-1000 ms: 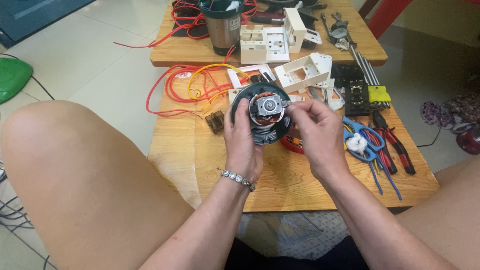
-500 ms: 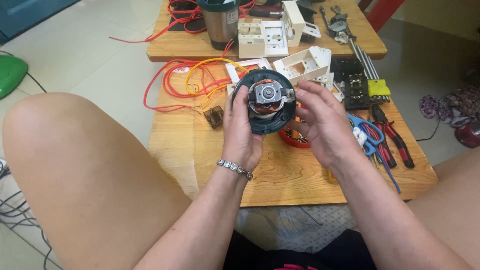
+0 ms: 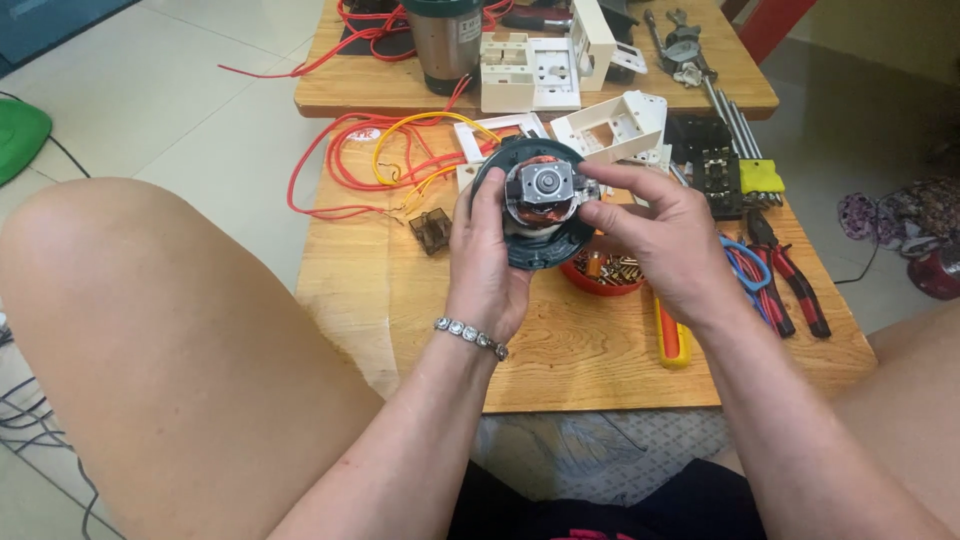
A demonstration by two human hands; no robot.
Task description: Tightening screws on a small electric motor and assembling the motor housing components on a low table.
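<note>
In the head view, the left hand (image 3: 487, 262) grasps the round dark motor unit (image 3: 540, 205) from its left side and holds it above the wooden bench (image 3: 560, 340). The right hand (image 3: 668, 240) pinches the motor's right edge with its fingertips (image 3: 590, 212), just above a red bowl (image 3: 605, 272).

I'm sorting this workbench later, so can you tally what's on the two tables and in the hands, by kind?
Motor assembly, held in the left hand, right hand touching it: 1
Metal cup: 1
White plastic housing parts: 2
Red bowl of small parts: 1
Red-handled pliers: 1
Yellow-handled screwdriver: 1
Total: 7
</note>
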